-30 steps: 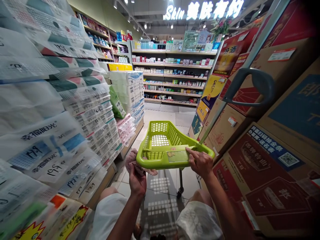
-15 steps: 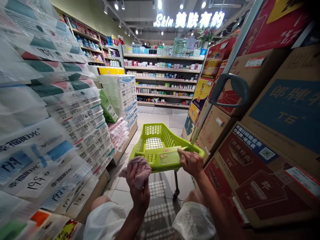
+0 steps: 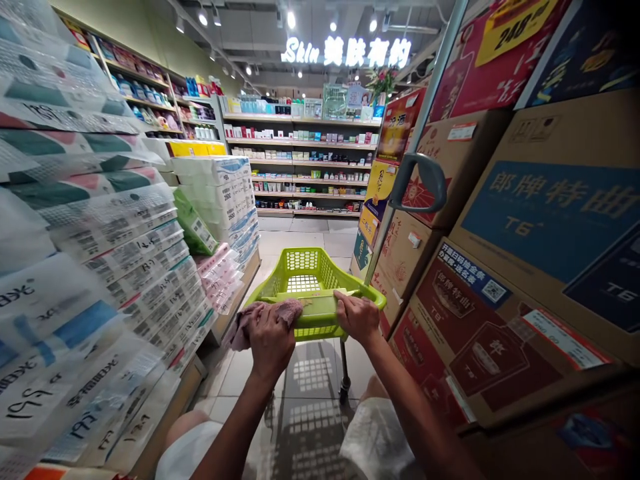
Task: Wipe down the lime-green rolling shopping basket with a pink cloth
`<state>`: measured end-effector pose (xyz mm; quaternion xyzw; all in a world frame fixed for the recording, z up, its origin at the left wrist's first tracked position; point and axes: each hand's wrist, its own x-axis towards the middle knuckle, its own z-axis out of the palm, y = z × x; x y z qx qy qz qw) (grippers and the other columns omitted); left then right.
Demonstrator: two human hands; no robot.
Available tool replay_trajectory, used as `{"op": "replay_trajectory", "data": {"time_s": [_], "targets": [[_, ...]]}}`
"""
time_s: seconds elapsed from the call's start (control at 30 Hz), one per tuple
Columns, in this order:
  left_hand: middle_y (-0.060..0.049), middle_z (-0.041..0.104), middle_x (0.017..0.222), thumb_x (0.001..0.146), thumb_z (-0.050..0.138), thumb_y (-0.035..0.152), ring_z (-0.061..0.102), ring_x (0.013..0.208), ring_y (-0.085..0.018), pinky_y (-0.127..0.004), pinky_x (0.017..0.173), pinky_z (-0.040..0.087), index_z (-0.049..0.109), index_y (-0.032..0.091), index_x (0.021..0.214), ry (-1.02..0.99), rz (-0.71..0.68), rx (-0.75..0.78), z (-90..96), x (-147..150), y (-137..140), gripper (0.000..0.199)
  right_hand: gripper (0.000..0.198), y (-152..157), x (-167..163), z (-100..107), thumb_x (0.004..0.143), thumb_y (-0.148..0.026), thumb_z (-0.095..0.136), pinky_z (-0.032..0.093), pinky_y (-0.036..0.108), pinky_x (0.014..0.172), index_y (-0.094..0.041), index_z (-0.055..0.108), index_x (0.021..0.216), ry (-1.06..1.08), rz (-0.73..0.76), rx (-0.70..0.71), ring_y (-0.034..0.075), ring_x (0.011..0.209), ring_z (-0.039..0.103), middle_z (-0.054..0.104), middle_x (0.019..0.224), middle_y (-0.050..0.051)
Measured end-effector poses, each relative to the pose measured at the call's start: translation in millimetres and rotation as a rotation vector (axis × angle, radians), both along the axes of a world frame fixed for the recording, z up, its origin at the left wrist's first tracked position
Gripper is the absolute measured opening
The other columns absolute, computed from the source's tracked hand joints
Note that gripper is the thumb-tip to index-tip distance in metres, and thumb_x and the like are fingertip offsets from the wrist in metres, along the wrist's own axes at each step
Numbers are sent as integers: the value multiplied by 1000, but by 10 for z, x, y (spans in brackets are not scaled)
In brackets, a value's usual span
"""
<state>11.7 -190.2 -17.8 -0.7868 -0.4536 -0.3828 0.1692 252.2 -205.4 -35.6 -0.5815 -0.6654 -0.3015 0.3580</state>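
A lime-green plastic shopping cart (image 3: 315, 307) stands straight in front of me, and its perforated basket shows no goods inside. My left hand (image 3: 273, 340) is closed round a crumpled pinkish-grey cloth (image 3: 246, 325) and rests with it on the near left part of the cart's rim. The cloth hangs out to the left of my fingers. My right hand (image 3: 357, 317) grips the near right part of the same rim, fingers wrapped over it. Between both hands lies a flat label panel on the handle.
Wrapped paper packs (image 3: 135, 247) are piled high along the left. Stacked liquor cartons (image 3: 480, 293) line the right side. A metal pole with a grey loop handle (image 3: 425, 183) leans by the cartons. Cosmetics shelves (image 3: 310, 157) stand across the far end of the tiled aisle.
My left hand has brought the cloth down onto the cart's rim. My right hand keeps its grip there. The whole view has shifted, so the surroundings sit further left.
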Motion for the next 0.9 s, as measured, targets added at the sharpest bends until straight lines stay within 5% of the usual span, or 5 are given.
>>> {"op": "replay_trajectory", "data": {"time_s": [0.23, 0.4, 0.7, 0.9], "targets": [[-16, 76, 104, 95, 53, 26, 67, 103, -32, -51, 108, 39, 78, 18, 99, 94, 10, -155, 170, 22, 197, 26, 36, 84, 11, -9, 100, -25, 48, 38, 27, 68, -18, 80, 112, 10, -23, 37, 13, 67, 70, 81, 82, 5], [-19, 74, 94, 101, 42, 55, 69, 96, -34, -48, 98, 44, 76, 14, 89, 266, -16, -349, 416, -29, 308, 55, 38, 50, 51, -27, 100, -26, 46, 38, 27, 67, -18, 80, 115, 1, -25, 14, 13, 67, 70, 81, 82, 5], [-16, 75, 95, 96, 23, 79, 72, 95, -37, -45, 87, 49, 73, 20, 107, 514, -99, -709, 770, -40, 425, 78, 38, -18, 106, -48, 100, -27, 46, 39, 28, 68, -18, 79, 117, -16, 7, 5, 13, 66, 70, 82, 83, 4], [-14, 77, 97, 86, 27, 90, 71, 93, -35, -44, 85, 50, 71, 21, 98, 598, -137, -887, 847, -48, 553, 82, 38, -59, 99, -37, 100, -25, 45, 37, 29, 68, -18, 80, 114, -34, 29, 62, 13, 64, 68, 81, 82, 4]]}}
